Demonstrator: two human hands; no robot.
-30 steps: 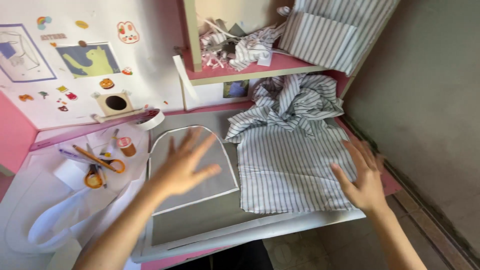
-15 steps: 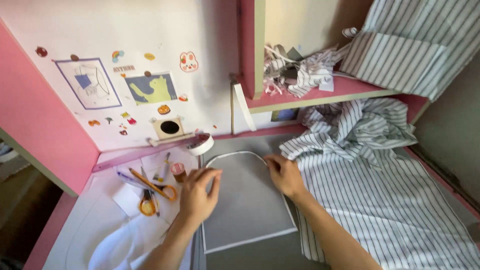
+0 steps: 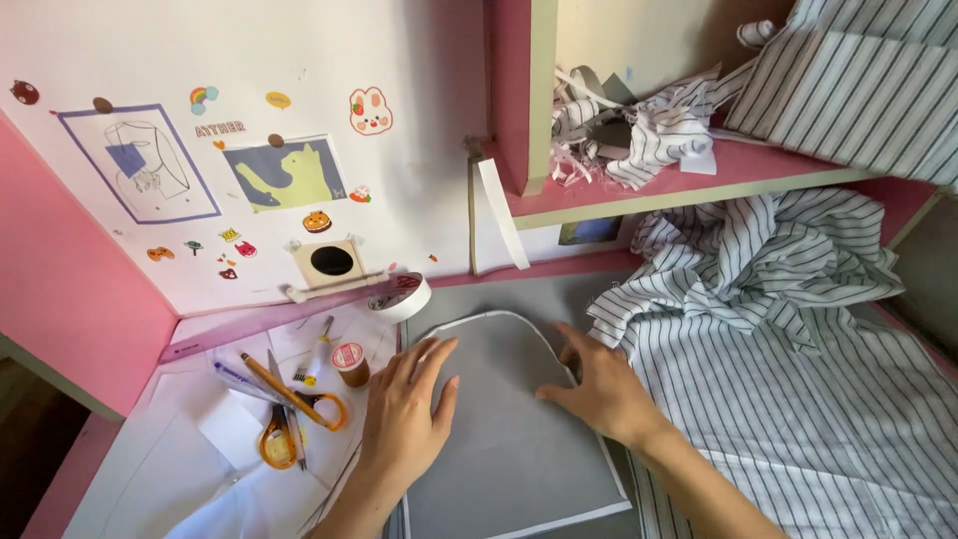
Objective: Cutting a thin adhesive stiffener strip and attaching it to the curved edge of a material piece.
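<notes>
Both hands are lying flat on a grey arched panel (image 3: 499,439) with a white edge, in the middle of the counter (image 3: 130,469). Left hand (image 3: 404,409) is pressing near the panel's left edge, fingers spread, palm down, gripping nothing. Right hand (image 3: 599,394) is resting on the panel's right curved edge, fingers open and splayed, likewise holding nothing.

Judgement on doing this well: keeping both palms flat and pressure even should hold the panel from sliding; the right fingers look best kept just inside the white border, clear of the striped cloth (image 3: 788,399) that is lying just beside it toward the counter's right edge.

Count, near the left edge of the counter: one pair of orange-handled scissors (image 3: 284,429), one pencil (image 3: 274,384), one small round spool (image 3: 348,361), one roll of white tape (image 3: 401,294) near the back wall. One long pink ruler (image 3: 269,324) is lying along the back. A shelf (image 3: 699,180) above is holding more striped cloth and scraps, number unclear.
</notes>
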